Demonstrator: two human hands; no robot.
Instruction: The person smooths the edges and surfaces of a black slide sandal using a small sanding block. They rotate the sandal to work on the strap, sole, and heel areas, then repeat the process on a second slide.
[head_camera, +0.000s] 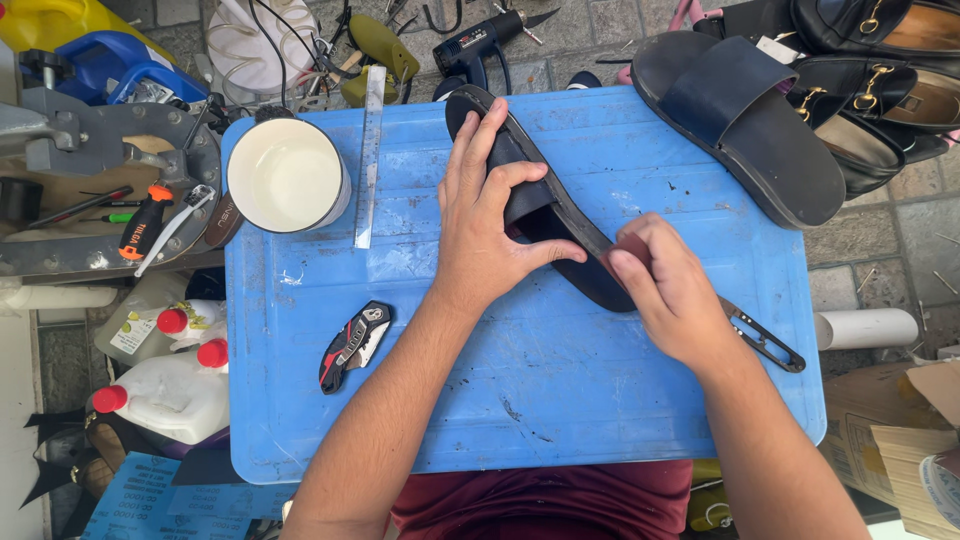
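A black sandal (560, 215) lies tilted across the middle of the blue worktop (520, 400). The left hand (485, 225) presses on it, fingers closed over its strap. The right hand (670, 290), at the sandal's near end, has its fingers clamped on a black-handled tool (765, 340). Left of the sandal sit a folding knife (354, 345), a white cup (287, 176) and a steel ruler (368, 155).

Your bare left hand (487, 225): palm down, fingers spread flat, thumb hooked out toward right. Your bare right hand (672, 287): fingers curled into pinch, knuckles up. Both forearms bare, converging from lower edge.
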